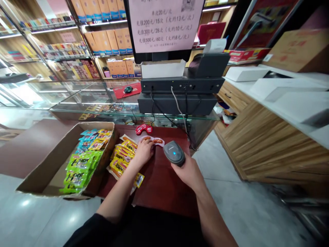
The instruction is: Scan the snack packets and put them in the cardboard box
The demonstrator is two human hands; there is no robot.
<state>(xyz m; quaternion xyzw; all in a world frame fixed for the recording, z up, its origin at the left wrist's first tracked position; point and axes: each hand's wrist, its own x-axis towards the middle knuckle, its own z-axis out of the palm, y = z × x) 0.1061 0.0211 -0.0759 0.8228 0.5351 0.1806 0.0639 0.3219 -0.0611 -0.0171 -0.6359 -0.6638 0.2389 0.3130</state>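
In my right hand (189, 171) is a dark grey barcode scanner (172, 152), its blue light lit, held above the dark red tabletop. My left hand (144, 151) has its fingers bent over a clear-and-white sausage packet (158, 141) at the far part of the table. Part of that packet is hidden under the fingers. Just left of the hand lies a pile of yellow snack packets (120, 161). Beyond the hand rests a red, curved packet (144, 129).
A cardboard box (55, 144) with green, blue and yellow packets stands at left. Behind the table is a glass counter (102, 99) bearing a cash drawer (177, 104), printer (210, 65) and monitor (164, 27). Cables (180, 109) hang down its front. A wooden cabinet (267, 144) stands right.
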